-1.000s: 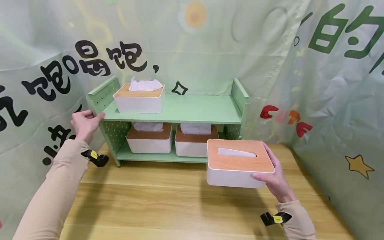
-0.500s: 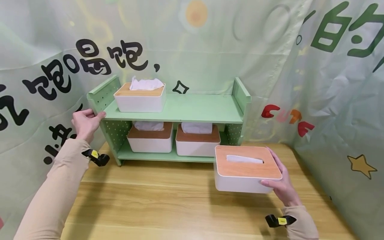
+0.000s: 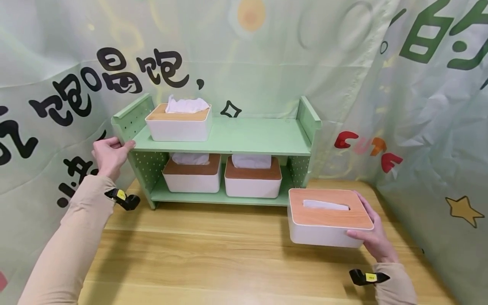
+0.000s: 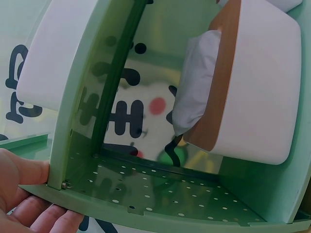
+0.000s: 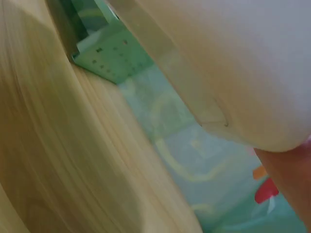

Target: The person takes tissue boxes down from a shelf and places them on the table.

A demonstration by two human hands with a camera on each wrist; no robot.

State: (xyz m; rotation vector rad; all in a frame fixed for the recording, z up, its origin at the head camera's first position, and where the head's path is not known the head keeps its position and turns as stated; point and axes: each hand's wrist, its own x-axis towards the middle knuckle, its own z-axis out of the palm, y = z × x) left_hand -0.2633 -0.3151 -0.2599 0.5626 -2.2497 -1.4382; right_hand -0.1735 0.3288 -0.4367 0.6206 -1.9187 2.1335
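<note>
My right hand (image 3: 375, 237) grips the right end of a white tissue box (image 3: 320, 234) with a wooden lid, its thumb on the front wall and the other fingers at the far side. White tissue shows in the lid's slot. The box is held above the table, in front of the shelf's right end; its white underside (image 5: 233, 63) fills the upper right of the right wrist view. My left hand (image 3: 110, 157) holds the left side of a green two-tier shelf (image 3: 251, 135). In the left wrist view the thumb (image 4: 34, 171) presses the front edge and the fingers wrap the outer side.
One tissue box (image 3: 179, 130) stands on the upper tier at the left. Below it, on the lower tier, are a left tissue box (image 3: 192, 183) and a middle one (image 3: 253, 187). A printed curtain (image 3: 244, 63) closes off the back and sides of the wooden table (image 3: 198, 254).
My right hand has carried the tissue box to the right and slightly nearer, away from the shelf's lower tier. The left hand keeps its hold on the shelf.
</note>
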